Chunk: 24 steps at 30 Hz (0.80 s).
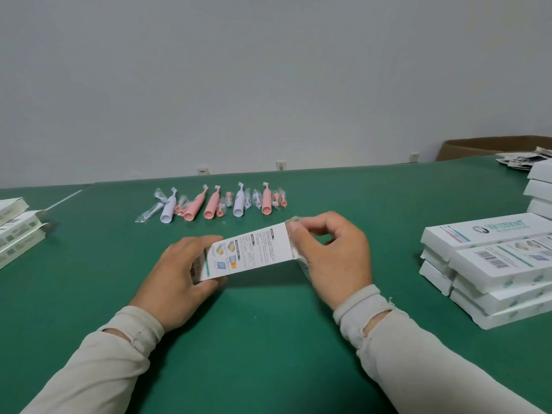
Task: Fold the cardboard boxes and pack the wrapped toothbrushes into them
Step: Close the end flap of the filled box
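Note:
A white printed cardboard box (248, 249) is held just above the green table (268, 339), its back panel with text and pictures facing up. My left hand (176, 273) grips its left end. My right hand (331, 255) pinches the box's right end, where clear plastic wrap shows between the fingers. Farther back lies a row of wrapped toothbrushes (215, 203), pink and white handles with small brush heads in clear film.
A stack of several closed white boxes (493, 270) stands at the right, with more boxes (540, 189) behind it. Flat boxes (18, 225) lie at the left edge. A brown carton (478, 146) sits at the far right behind the table.

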Tool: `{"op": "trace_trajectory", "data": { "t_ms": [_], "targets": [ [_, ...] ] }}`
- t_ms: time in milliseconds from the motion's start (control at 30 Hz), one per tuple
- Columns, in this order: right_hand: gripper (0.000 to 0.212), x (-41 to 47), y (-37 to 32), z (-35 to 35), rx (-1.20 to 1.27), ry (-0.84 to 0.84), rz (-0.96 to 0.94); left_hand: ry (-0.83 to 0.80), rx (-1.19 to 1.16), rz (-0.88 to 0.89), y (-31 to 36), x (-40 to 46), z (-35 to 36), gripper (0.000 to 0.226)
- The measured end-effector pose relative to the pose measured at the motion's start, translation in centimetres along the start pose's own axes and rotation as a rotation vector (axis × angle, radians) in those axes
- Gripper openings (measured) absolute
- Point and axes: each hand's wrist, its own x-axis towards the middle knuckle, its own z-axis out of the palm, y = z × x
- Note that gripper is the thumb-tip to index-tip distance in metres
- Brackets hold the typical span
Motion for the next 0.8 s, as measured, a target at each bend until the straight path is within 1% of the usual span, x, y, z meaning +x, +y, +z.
{"op": "trace_trajectory", "data": {
  "t_ms": [33,67,133,167,200,233,267,300,333,367,400,433,467,500,567,600,667,700,800],
  "targets": [
    [0.021,-0.1,-0.1,0.3,-0.038,-0.012,-0.017,0.006,-0.025,0.000,0.1,0.1,0.1,0.069],
    [0.035,-0.2,-0.2,0.6,-0.072,-0.078,-0.030,0.014,-0.049,-0.001,0.2,0.1,0.3,0.069],
    [0.065,-0.4,-0.4,0.9,-0.128,-0.314,-0.043,0.028,-0.068,-0.007,0.2,0.1,0.3,0.070],
    [0.072,-0.4,-0.3,0.8,-0.150,-0.437,-0.042,0.036,-0.063,-0.012,0.1,0.0,0.3,0.069],
    [0.074,-0.2,-0.2,0.6,-0.171,-0.535,-0.027,0.040,-0.053,-0.022,-0.1,0.0,0.2,0.069],
    [0.074,0.2,-0.1,0.2,-0.165,-0.588,-0.001,0.041,-0.043,-0.034,-0.3,0.0,0.2,0.068],
    [0.071,0.6,-0.2,-0.2,-0.117,-0.568,0.035,0.042,-0.034,-0.043,-0.5,0.0,0.1,0.068],
    [0.064,1.1,-0.2,-0.6,-0.037,-0.475,0.078,0.043,-0.025,-0.051,-0.7,0.0,0.0,0.067],
    [0.056,1.8,-0.1,-1.1,0.031,-0.325,0.111,0.045,-0.016,-0.062,-0.7,0.1,0.0,0.066],
    [0.047,2.6,0.3,-1.8,0.033,-0.167,0.117,0.051,-0.008,-0.076,-0.8,0.2,0.0,0.064],
    [0.039,3.5,0.9,-2.4,-0.027,-0.061,0.103,0.062,-0.001,-0.090,-0.9,0.2,0.0,0.062],
    [0.030,4.1,1.8,-2.9,-0.130,-0.028,0.089,0.074,0.006,-0.102,-1.0,0.2,0.0,0.061],
    [0.021,4.5,2.6,-3.3,-0.243,-0.066,0.093,0.083,0.013,-0.113,-1.1,0.2,-0.1,0.061],
    [0.016,4.5,3.3,-3.4,-0.340,-0.141,0.112,0.087,0.019,-0.123,-1.2,0.2,-0.1,0.061],
    [0.007,4.2,4.3,-3.1,-0.449,-0.295,0.164,0.080,0.025,-0.134,-1.3,0.2,-0.2,0.062],
    [0.007,3.9,4.5,-2.8,-0.487,-0.344,0.182,0.073,0.027,-0.132,-1.2,0.2,-0.1,0.062],
    [0.025,3.6,4.2,-2.1,-0.620,-0.424,0.183,0.067,0.034,-0.121,-1.0,0.2,0.0,0.061],
    [0.028,3.6,3.9,-1.8,-0.714,-0.464,0.176,0.066,0.037,-0.116,-0.9,0.2,0.0,0.061],
    [0.025,3.4,2.9,-1.4,-0.924,-0.545,0.149,0.064,0.042,-0.121,-0.9,0.1,0.0,0.060]
  ]
}}
